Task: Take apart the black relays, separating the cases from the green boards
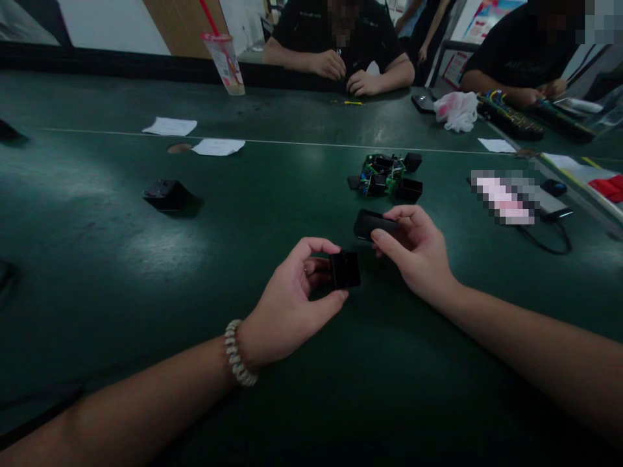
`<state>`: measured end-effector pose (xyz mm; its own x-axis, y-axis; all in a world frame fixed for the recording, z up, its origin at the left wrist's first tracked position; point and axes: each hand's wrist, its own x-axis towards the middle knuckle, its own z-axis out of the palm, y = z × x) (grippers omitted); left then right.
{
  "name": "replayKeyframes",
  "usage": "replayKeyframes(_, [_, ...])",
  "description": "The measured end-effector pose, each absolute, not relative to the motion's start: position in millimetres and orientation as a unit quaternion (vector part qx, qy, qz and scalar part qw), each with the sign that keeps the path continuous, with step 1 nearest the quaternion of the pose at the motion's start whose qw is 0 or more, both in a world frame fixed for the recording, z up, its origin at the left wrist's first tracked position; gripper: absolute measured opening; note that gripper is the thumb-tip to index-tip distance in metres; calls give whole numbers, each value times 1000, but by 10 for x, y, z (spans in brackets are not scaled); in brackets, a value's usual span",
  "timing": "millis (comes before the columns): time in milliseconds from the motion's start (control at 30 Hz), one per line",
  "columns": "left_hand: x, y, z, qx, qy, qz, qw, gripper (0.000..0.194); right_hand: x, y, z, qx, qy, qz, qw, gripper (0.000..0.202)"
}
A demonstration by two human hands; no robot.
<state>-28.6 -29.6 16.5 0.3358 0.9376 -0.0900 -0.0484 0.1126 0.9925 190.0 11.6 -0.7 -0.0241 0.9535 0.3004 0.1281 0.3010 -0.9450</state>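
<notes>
Head view: my left hand (292, 301) pinches a small black square part (345, 270) between thumb and fingers above the green table (97, 259). At two o'clock from it, my right hand (413, 250) grips a flat black casing (372, 225). Circuit boards (387, 175) lie at twelve o'clock.

Dim, overhead glare patches, warped edges
</notes>
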Motion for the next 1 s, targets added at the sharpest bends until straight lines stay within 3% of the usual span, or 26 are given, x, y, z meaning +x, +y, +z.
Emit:
replayKeyframes(233, [-302, -296, 162, 536, 415, 398, 618, 50, 2145, 434, -32, -542, -688, 114, 468, 20])
replayKeyframes(300, [-302, -293, 157, 535, 410, 397, 623, 50, 2205, 502, -34, -561, -672, 66, 478, 24])
replayKeyframes(500, [-306, -294, 135, 543, 410, 398, 616, 51, 2161, 456, -54, -535, -722, 113, 425, 23])
replayKeyframes(733, [-334, -290, 129, 544, 414, 384, 620, 51, 2240, 604, -112, -514, -788, 64, 332, 20])
replayKeyframes(1000, [-331, -297, 104, 550, 403, 389, 619, 52, 2507, 829, -72, -521, -773, 8, 361, 19])
